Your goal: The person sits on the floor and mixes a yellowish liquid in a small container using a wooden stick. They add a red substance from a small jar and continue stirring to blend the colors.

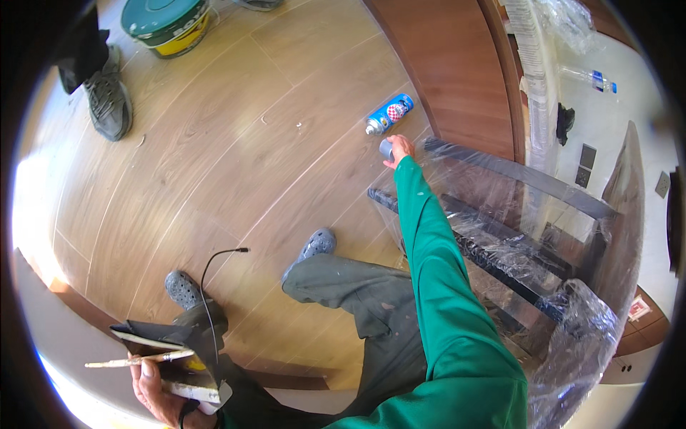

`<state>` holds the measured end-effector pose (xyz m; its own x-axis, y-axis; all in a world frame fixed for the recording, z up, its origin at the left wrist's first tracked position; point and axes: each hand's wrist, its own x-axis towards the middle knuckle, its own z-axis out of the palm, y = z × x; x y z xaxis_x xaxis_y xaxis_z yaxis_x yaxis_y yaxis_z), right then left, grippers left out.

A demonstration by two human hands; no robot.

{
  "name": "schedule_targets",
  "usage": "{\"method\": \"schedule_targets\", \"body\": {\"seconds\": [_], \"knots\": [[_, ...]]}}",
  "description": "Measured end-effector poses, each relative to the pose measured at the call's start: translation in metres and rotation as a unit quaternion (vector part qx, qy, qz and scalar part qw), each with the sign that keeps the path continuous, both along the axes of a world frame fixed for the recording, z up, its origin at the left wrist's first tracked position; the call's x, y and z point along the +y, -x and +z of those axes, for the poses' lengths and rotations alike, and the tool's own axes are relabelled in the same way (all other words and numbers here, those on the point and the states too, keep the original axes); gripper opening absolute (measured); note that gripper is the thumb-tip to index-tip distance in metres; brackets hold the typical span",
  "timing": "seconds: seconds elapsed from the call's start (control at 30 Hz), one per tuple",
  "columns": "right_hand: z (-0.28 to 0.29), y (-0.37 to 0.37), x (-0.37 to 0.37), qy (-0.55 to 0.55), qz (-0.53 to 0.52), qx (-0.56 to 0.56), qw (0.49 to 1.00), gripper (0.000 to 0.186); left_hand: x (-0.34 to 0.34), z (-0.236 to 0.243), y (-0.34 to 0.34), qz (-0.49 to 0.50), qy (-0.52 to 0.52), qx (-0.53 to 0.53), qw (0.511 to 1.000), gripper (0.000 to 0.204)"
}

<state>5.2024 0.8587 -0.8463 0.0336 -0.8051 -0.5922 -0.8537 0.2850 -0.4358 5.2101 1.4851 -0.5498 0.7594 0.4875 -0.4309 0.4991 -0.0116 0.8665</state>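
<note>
My left hand [153, 390] at the lower left grips a thin paintbrush [107, 362] along with a dark, flat-sided holder [189, 372] that has cream edges. My right hand [400, 149] reaches out at the centre right, fingers closed around a small grey cap or cup [386, 149]. Just beyond it, a blue spray can [391, 112] with a silver top lies on its side on the wooden floor [200, 157]. A black cable [206, 282] dangles near the left hand.
Plastic-wrapped dark furniture [536, 236] stands on the right beside a brown wood panel [450, 71]. A green-lidded bucket [166, 28] is at the top. Another person's shoe [107, 107] is at upper left. A plastic bottle [589, 79] lies at upper right.
</note>
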Motion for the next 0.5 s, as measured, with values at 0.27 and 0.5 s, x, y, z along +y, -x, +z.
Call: {"method": "schedule_targets", "body": {"seconds": [0.27, 0.5], "knots": [[-0.054, -0.064, 0.009, -0.033, -0.096, 0.090, 0.991, 0.086, -0.048, -0.003, -0.027, 0.105, 0.081, 0.085, 0.987, 0.035], [-0.048, -0.046, 0.037, -0.152, -0.024, -0.017, 0.988, 0.084, -0.045, -0.028, -0.024, -0.255, -0.082, -0.008, 0.963, 0.046]]}}
